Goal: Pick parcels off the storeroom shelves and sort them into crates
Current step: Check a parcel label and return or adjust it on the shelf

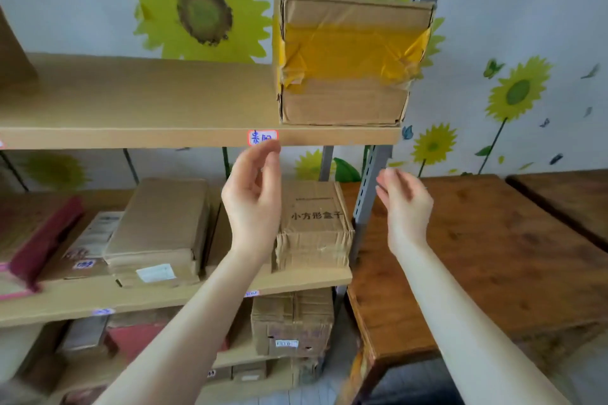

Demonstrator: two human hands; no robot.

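A cardboard parcel (348, 59) with yellow tape across its front stands at the right end of the upper shelf (131, 136). Both my hands are raised below that shelf's edge, apart from the parcel and holding nothing. My left hand (253, 194) hangs with relaxed, slightly curled fingers just under the shelf's red-bordered label (262, 137). My right hand (404, 204) is blurred, with its fingers loosely spread, to the right of the shelf's grey upright (371, 187). Behind my left hand on the middle shelf sits a small printed cardboard box (316, 227).
The middle shelf holds flat cardboard parcels (158, 233) and a dark red one (36, 237). More boxes (292, 322) fill the lower shelves. A worn wooden table (487, 256) stands to the right of the rack. A sunflower-patterned wall lies behind.
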